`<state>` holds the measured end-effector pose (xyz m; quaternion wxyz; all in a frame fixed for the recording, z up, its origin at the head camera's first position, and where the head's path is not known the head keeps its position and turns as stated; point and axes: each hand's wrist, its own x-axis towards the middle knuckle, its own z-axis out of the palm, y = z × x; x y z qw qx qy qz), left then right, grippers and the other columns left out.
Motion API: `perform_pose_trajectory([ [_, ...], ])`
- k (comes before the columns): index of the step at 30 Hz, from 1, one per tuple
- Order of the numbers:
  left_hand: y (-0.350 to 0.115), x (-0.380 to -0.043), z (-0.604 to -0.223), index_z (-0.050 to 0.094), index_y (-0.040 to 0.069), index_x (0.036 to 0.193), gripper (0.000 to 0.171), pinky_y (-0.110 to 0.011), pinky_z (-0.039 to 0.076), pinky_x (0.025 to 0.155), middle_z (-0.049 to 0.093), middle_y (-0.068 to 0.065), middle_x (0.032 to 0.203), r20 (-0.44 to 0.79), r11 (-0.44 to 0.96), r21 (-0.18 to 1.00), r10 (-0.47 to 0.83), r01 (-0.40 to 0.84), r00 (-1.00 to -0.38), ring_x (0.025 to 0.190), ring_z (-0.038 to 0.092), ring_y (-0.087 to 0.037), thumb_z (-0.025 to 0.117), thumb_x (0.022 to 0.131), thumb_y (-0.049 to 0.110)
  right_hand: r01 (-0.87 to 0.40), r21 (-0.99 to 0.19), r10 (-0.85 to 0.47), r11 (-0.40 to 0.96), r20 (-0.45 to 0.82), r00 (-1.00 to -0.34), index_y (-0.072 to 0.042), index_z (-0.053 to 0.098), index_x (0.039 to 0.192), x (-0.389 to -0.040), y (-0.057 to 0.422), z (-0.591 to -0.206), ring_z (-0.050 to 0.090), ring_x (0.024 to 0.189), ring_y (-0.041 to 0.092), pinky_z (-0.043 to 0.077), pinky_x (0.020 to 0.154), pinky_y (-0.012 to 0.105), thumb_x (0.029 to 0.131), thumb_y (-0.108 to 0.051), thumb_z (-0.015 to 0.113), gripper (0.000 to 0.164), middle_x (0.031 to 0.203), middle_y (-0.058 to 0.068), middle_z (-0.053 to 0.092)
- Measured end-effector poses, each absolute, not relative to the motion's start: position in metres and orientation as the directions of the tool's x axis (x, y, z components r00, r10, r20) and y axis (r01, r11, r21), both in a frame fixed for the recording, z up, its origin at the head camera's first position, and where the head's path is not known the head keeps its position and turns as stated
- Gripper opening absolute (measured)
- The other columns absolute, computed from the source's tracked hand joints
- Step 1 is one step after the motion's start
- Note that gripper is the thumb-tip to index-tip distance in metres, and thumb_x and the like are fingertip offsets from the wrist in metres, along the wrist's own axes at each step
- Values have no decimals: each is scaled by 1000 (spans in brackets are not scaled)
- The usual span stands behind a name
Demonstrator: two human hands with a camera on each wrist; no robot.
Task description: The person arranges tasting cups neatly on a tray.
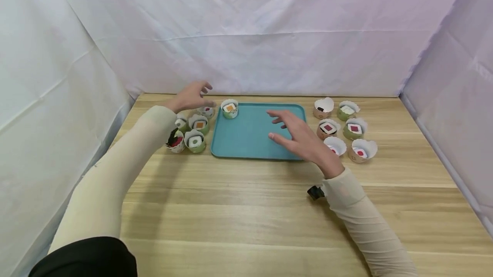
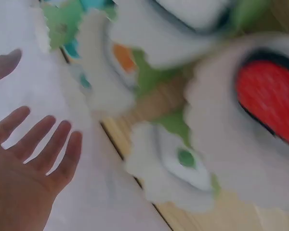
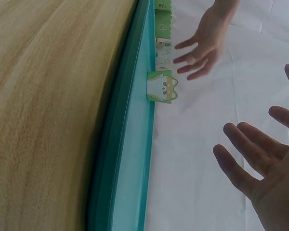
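Observation:
My left hand (image 1: 190,96) hovers above the paper cups at the left, fingers spread and holding nothing. One green paper cup (image 1: 230,108) with a white and orange piece stands in the far left corner of the blue tray (image 1: 258,133). In the right wrist view this cup (image 3: 162,87) shows an animal face. My right hand (image 1: 298,135) is over the tray's right side, its fingers apart and nothing in them. Below the left hand, the left wrist view shows a cup (image 2: 216,159) with a red, black-edged piece and another cup (image 2: 139,178) with a green-dotted white piece.
Several paper cups (image 1: 195,141) are grouped left of the tray. Several more cups (image 1: 354,127) stand to its right, many with red-and-white pieces. White cloth (image 1: 269,67) hangs behind the wooden table (image 1: 231,208). A small black object (image 1: 316,192) is at the right cuff.

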<state>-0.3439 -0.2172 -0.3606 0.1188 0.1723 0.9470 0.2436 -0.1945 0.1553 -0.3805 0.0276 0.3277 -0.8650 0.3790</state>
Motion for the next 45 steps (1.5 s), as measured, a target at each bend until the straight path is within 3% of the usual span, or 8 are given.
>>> perform_pose_trajectory([
  [9,-223,-342,-374,43,-1,150,74,-61,43,113,48,-28,151,-202,881,395,361,262,-910,138,46,-45,74,92,32,-598,-623,-546,504,307,-780,-28,37,159,-194,158,-383,57,130,25,53,104,52,104,-38,61,61,155,2,48],
  [18,-224,-338,-381,43,-2,148,63,-59,44,112,45,-25,153,-223,901,370,323,227,-920,140,43,-44,70,97,24,-590,-622,-548,515,290,-785,-28,36,159,-192,155,-383,56,131,23,52,105,51,104,-40,60,62,155,2,47],
  [30,-224,-328,-360,49,2,146,62,-61,42,112,48,-24,151,-44,840,444,368,312,-929,139,45,-43,72,93,26,-597,-618,-543,512,306,-782,-27,37,159,-193,155,-382,57,131,24,53,104,53,103,-38,62,62,155,4,47],
  [39,-191,-289,-337,57,6,140,57,-50,52,93,57,-18,139,112,759,481,443,439,-889,122,53,-34,75,90,25,-622,-595,-527,509,356,-772,-22,38,159,-195,151,-381,60,128,24,56,101,46,101,-28,67,65,150,6,51],
  [45,-154,-263,-336,55,9,143,62,-42,58,84,57,-16,136,131,660,547,540,515,-831,113,58,-29,79,87,20,-633,-597,-521,493,380,-764,-12,41,156,-199,138,-377,61,127,28,58,99,44,97,-22,73,69,147,11,54],
])
